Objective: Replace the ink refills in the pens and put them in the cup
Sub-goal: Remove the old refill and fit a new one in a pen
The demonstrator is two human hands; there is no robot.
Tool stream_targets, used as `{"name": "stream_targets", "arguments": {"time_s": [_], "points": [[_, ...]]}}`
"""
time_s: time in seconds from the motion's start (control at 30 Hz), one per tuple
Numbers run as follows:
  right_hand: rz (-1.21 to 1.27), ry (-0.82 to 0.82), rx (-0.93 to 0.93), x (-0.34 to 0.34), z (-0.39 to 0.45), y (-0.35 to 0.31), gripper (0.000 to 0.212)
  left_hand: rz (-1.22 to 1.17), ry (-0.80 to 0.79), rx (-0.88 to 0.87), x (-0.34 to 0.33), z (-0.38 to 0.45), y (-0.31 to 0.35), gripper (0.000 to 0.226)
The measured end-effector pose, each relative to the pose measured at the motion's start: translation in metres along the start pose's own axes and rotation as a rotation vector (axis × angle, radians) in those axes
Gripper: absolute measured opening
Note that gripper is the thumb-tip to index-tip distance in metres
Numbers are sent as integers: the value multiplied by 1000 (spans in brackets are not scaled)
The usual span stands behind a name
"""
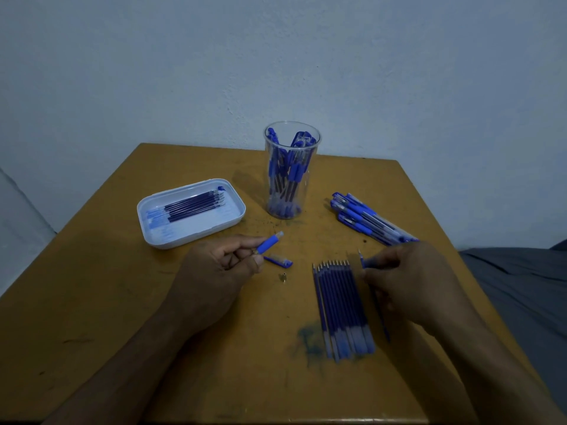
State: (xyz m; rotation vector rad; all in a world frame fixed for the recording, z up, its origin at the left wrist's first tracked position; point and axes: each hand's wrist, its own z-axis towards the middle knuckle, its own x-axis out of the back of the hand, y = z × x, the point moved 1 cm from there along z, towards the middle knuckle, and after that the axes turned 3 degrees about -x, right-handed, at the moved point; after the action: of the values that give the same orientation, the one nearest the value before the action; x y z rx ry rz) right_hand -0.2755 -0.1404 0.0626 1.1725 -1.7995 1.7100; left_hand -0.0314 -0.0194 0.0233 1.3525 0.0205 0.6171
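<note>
Feeding a fresh refill [375,297] into the open pen barrel [269,241] is the step in hand, I reckon. Left hand [214,271] pinches the barrel mid-desk; right hand [399,280] pinches the refill beside the refill row [342,308] near the front edge. Line up tip and bore, slide straight, don't bend it. Brass tip [283,277] and cap [278,260] lie between the hands. Cup [291,176] stands toward the back edge.

A worn ochre wooden table [122,302] carries a clear plastic cup [291,176]; left of it a white tray [190,228], right loose blue pens [368,219], nearer a row of blue refills [340,305].
</note>
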Motion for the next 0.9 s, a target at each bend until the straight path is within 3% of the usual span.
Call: {"name": "stream_targets", "arguments": {"time_s": [0.23, 0.9], "points": [[-186, 53, 23, -9, -8, 7, 9, 8, -10, 18, -1, -1, 0, 29], [-77, -16, 18, -13, -8, 9, 13, 36, -23, 6, 0, -2, -1, 30]]}}
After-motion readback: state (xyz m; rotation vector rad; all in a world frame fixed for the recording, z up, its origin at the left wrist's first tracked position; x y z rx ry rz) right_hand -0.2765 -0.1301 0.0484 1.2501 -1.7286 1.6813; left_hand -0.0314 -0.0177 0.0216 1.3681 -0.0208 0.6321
